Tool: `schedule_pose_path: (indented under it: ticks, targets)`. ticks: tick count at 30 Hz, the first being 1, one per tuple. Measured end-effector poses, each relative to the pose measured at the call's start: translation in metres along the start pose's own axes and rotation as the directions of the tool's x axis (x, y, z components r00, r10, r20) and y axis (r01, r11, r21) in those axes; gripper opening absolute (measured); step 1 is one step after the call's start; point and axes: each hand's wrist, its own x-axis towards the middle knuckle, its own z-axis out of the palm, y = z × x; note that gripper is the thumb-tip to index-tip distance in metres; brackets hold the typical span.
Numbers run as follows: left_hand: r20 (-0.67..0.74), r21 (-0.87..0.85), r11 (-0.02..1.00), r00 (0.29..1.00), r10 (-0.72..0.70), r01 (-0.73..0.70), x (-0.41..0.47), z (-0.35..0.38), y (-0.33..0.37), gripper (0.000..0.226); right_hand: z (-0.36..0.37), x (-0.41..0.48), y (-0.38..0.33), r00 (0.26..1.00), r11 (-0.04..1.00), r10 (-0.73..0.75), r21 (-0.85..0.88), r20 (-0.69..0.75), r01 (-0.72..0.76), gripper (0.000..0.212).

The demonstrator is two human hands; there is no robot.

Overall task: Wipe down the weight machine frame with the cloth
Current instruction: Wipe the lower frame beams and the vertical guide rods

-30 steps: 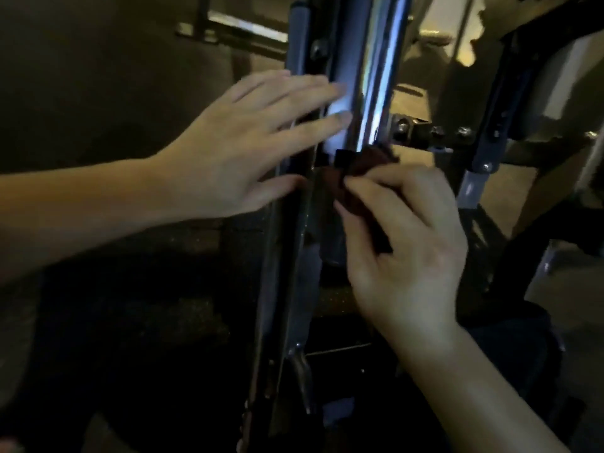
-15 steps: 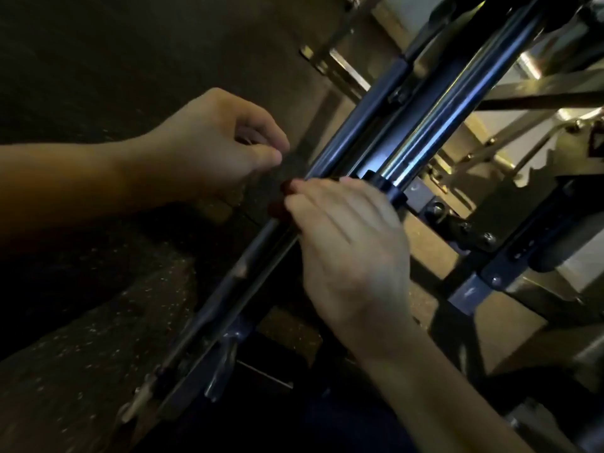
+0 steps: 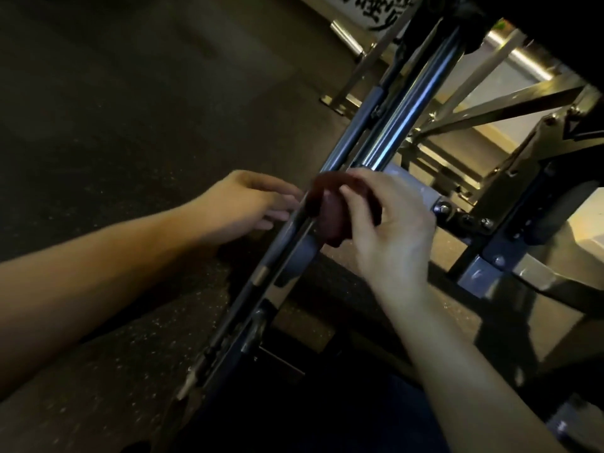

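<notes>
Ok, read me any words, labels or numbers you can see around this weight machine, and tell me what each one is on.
White sign at the top edge: big black brush-style characters, cut off by the picture edge, not readable.
Bracket on the right: a dark triangular mark, too dim to read.
Chrome bar and cloth: no text visible.

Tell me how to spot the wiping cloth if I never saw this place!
Find the shiny chrome tube slanting down the weight machine frame. Follow it down to the right hand. The cloth is the dark red wad bunched in that hand's fingers, the only soft, red thing among all the grey metal.
</notes>
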Motion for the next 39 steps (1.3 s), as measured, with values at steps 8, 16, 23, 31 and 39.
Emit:
schedule_pose_path:
  ticks: [8, 16, 23, 31, 39]
  targets:
    - [-0.024, 0.142, 0.983, 0.993, 0.117, -0.112, -0.009, 0.024, -0.004, 0.028, 0.025, -0.069, -0.018, 0.929, 0.966, 0.224, 0.056, 0.294, -0.251, 0.015]
    - [-0.025, 0.306, 0.936, 0.981, 0.193, -0.176, -0.005, 0.031, -0.007, 0.035, 0.001, -0.036, 0.013, 0.621, 0.607, 0.763, 0.529, -0.180, -0.593, 0.010]
    - [-0.136, 0.358, 0.913, 0.956, 0.259, -0.196, 0.008, 0.045, -0.015, 0.054, 0.044, -0.059, -0.006, 0.575, 0.410, 0.816, 0.643, 0.057, -0.646, 0.011]
    - [-0.188, 0.500, 0.838, 0.916, 0.354, -0.221, 0.036, 0.064, -0.001, 0.103, 0.064, -0.070, 0.046, 0.313, -0.016, 0.920, 0.821, 0.236, -0.570, 0.020]
    - [-0.283, 0.494, 0.860, 0.912, 0.299, -0.129, 0.071, 0.106, 0.009, 0.068, 0.124, -0.091, 0.027, 0.503, 0.221, 0.841, 0.723, 0.198, -0.654, 0.031]
